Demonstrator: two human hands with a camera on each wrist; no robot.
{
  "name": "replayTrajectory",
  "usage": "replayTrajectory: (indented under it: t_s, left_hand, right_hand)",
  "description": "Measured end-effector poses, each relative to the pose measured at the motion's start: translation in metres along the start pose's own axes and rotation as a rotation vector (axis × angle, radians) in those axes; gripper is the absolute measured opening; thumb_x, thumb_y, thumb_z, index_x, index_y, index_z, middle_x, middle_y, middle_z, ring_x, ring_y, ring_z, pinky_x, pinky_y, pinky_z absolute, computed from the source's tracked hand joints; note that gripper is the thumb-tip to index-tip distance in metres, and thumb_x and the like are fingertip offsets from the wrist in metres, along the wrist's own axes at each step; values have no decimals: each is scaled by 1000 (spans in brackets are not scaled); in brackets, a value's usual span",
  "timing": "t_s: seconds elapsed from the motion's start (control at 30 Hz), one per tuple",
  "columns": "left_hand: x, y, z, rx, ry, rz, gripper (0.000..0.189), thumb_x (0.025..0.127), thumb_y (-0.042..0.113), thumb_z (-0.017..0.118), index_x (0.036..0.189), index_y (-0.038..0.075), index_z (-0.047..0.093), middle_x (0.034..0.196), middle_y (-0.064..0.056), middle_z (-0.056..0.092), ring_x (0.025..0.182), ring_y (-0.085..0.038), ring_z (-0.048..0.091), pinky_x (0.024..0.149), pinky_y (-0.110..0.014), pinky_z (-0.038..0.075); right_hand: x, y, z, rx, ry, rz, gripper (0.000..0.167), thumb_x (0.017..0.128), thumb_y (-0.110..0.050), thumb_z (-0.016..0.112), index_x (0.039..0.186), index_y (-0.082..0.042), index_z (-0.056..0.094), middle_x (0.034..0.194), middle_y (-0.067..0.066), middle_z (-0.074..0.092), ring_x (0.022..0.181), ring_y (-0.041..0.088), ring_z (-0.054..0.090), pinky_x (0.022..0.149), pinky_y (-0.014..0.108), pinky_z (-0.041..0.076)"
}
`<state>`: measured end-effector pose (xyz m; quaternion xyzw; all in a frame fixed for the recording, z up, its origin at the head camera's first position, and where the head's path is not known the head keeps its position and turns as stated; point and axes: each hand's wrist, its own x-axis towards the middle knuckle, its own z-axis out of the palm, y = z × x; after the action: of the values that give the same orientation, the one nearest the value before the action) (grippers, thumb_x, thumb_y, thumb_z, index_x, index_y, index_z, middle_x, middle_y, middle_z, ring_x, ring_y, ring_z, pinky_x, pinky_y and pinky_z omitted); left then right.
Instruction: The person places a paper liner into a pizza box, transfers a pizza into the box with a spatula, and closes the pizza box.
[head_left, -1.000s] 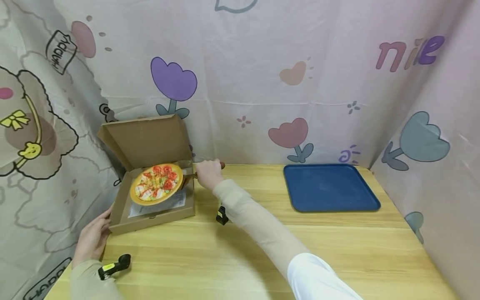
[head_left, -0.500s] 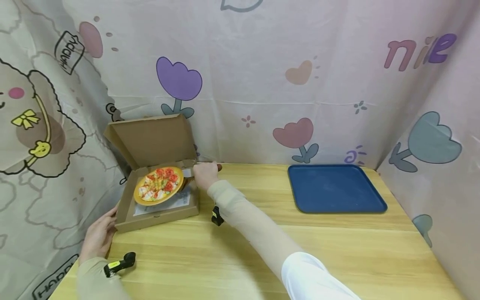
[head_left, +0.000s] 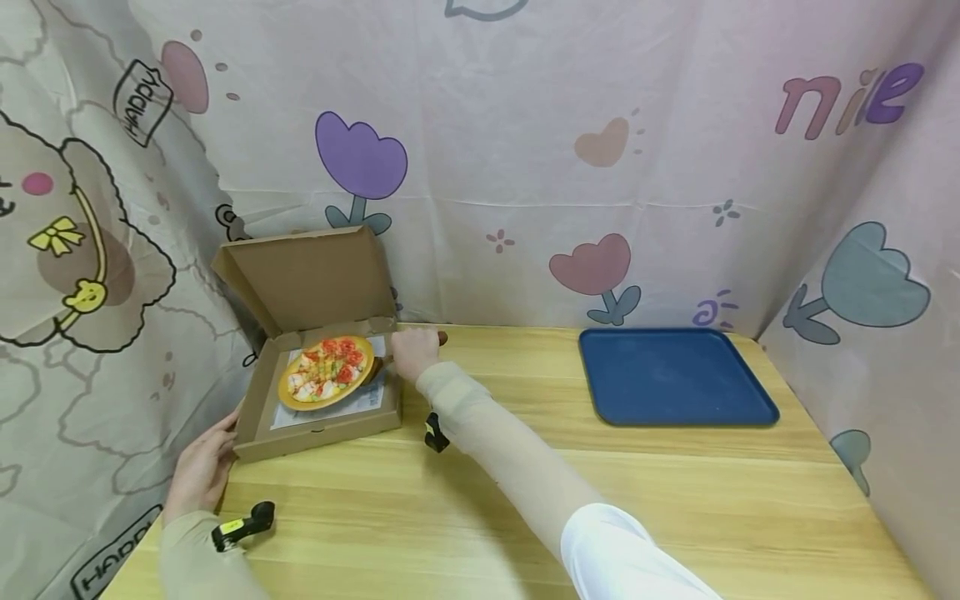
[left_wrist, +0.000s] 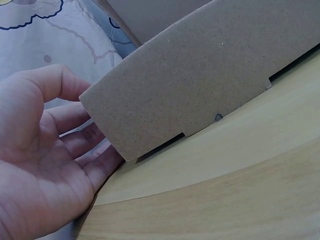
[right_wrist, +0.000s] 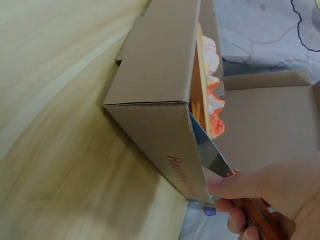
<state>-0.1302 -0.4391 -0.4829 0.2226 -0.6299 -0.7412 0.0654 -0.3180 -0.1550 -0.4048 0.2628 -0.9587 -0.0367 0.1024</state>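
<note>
A round toy-like pizza (head_left: 326,372) with red and white toppings sits tilted inside an open cardboard pizza box (head_left: 322,435) at the left. My right hand (head_left: 415,353), just beyond the box's right wall, grips the brown wooden handle (right_wrist: 260,220) of a pizza server. Its metal blade (right_wrist: 207,147) slants over the box wall and reaches under the pizza's raised right edge; the blade's far end is hidden. At the box's front left corner, my left hand (left_wrist: 45,145) rests its fingers along the left side, thumb side uppermost near the top corner.
A blue rectangular tray (head_left: 675,379) lies on the right of the wooden table (head_left: 480,500). The box lid (head_left: 315,279) stands up toward the patterned cloth (head_left: 480,150) behind. Paper (head_left: 356,407) lines the box floor.
The right hand has moved slightly left, closer to the box, and the pizza sits a little lower. The left hand stays at the box corner. The head view has shifted slightly.
</note>
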Motion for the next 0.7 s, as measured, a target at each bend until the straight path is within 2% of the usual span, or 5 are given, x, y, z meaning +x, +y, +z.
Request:
replayTrajectory:
  t_s: [0.17,0.37,0.7]
  left_hand:
    - [0,0,-1,2,4,6,55,103,25,48,152,24,24,163,6,8,135,6,31,122,-22,13]
    - [0,-1,-2,-3,-19,26,55,102,24,48,152,22,24,164,6,8,110,18,47,121,-19,15]
    - [-1,-2,-2,-4,-18,38,55,103,23,48,152,20,24,164,5,9,107,19,48,121,-19,16]
  right_hand:
    - [0,-2,1,-3,-37,2,17,96,-29,58,91,-26,73,91,-6,74,78,12,67,64,33,49]
    - [0,-2,2,-15,-48,-7,16,96,-30,58,94,-25,73,91,-6,73,77,12,66,67,34,49]
    - [2,-3,3,-7,-7,-15,14,94,-31,59,93,-25,72,89,-6,72,77,12,66,65,34,51]
